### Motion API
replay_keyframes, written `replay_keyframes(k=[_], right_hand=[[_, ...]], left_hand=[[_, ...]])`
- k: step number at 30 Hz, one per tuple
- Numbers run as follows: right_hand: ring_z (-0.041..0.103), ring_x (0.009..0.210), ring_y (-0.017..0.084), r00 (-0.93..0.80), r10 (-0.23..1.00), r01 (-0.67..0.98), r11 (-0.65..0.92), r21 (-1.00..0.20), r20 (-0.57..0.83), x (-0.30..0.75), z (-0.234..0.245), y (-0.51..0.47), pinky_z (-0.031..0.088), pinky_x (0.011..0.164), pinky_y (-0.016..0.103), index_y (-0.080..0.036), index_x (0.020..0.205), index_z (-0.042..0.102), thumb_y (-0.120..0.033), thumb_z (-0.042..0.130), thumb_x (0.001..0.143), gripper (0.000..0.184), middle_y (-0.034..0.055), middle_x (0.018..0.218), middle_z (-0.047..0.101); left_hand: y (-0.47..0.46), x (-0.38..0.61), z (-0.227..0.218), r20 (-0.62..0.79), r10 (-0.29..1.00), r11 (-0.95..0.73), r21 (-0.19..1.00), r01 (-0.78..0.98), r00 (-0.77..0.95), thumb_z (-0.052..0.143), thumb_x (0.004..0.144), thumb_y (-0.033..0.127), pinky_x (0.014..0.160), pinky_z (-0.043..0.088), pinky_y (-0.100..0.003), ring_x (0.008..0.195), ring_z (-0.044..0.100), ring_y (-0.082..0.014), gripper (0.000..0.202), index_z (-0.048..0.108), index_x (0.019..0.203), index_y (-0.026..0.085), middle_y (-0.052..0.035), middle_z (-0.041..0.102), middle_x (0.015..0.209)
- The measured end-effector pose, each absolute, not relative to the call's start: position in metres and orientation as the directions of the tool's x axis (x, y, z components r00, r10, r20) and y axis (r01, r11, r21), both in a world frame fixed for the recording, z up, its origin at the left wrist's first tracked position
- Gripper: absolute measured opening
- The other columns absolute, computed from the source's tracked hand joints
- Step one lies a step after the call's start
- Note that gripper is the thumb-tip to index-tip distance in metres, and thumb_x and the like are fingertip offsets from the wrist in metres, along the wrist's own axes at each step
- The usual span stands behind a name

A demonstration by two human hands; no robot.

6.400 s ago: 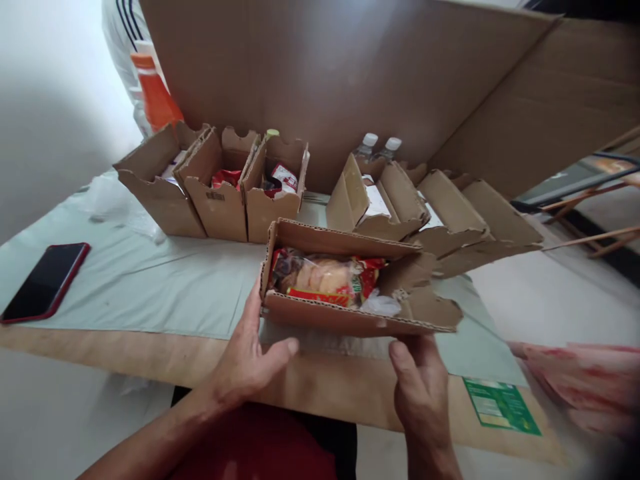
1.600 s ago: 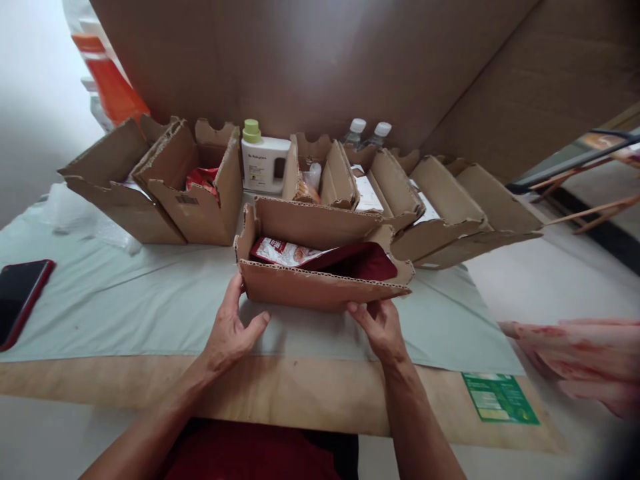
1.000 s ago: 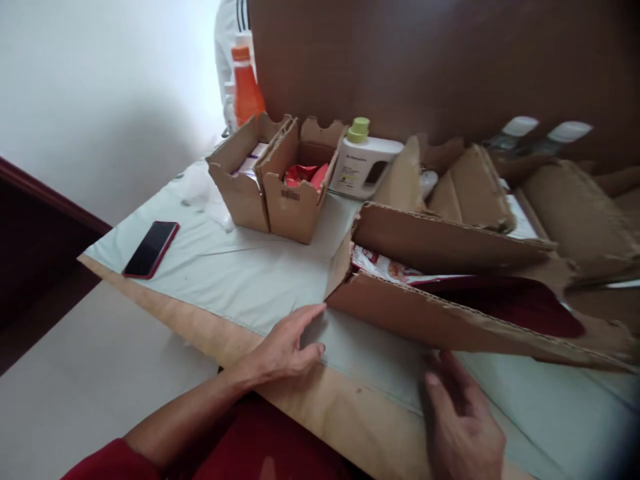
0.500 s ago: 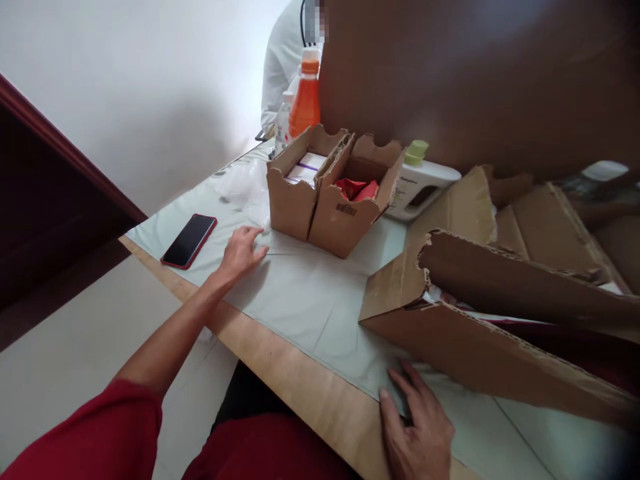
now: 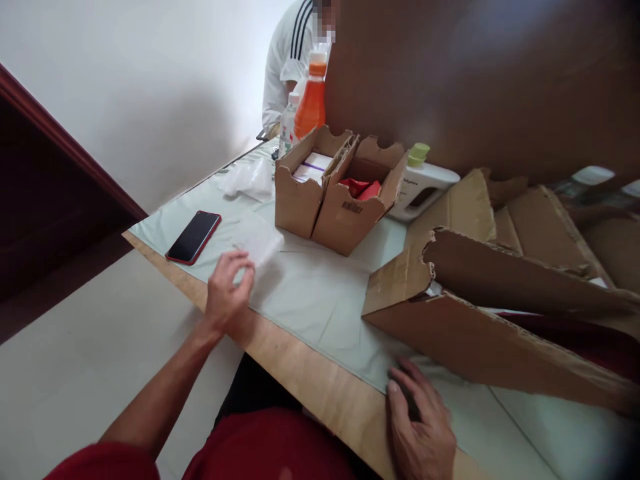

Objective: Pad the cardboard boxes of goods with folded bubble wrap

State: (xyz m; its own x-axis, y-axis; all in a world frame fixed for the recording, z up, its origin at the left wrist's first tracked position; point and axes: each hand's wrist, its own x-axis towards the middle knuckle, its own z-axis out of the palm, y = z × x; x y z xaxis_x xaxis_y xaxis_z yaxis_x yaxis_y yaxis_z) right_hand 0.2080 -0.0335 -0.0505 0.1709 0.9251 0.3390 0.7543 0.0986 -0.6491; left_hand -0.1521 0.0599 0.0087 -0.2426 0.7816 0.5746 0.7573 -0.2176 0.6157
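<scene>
A clear plastic bag (image 5: 261, 237) hangs from the thumb and fingers of my left hand (image 5: 230, 283), which is closed in a pinch above the table's near edge. Left of that hand lies a phone in a red case (image 5: 195, 237). Another crumpled clear bag (image 5: 250, 179) is on the cloth behind. My right hand (image 5: 423, 420) rests at the table edge with thumb and fingers apart and nothing in it. Just beyond it stands a long cardboard box (image 5: 480, 350) with dark red and white contents, partly hidden by its walls.
Two small cardboard boxes stand mid-table: one (image 5: 297, 207) holds white packets, the other (image 5: 335, 223) red ones. Behind are an orange bottle (image 5: 311, 103), a clear bottle (image 5: 289, 127) and a white jug (image 5: 425, 187). A person in a white sleeve (image 5: 280, 73) sits at the far end.
My left hand has closed on a plastic bag and drawn it toward me, away from the other bag and the small boxes. My right hand has stayed at the table edge.
</scene>
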Motion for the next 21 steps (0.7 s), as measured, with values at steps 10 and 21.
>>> replay_keyframes(k=[10,21], right_hand=[[0.065,0.125,0.029,0.004,0.996,0.204,-0.089,-0.975,-0.090,0.154,-0.023,-0.019,0.053,0.106,0.048,-0.023,0.141,0.060,-0.051,0.073,0.085,0.064,0.0133,0.141,0.067],[0.069,0.094,0.018,-0.123,0.847,0.552,0.492,-0.674,0.517,0.146,0.012,-0.027,0.051,0.085,0.034,-0.021,0.121,0.068,-0.011,0.057,0.098,0.027,0.0053,0.107,0.078]], left_hand=[[-0.040,-0.058,-0.018,0.406,0.907,-0.403,0.768,0.498,0.107,0.058,0.096,0.012,0.096,0.060,-0.037,0.112,0.070,-0.0218,0.016,0.070,0.104,0.021,-0.0106,0.067,0.121],[-0.036,-0.069,0.000,-0.016,0.998,0.006,0.985,0.171,0.057,0.070,0.091,0.034,0.092,0.058,-0.035,0.104,0.070,-0.0233,0.027,0.073,0.114,0.020,-0.0099,0.071,0.117]])
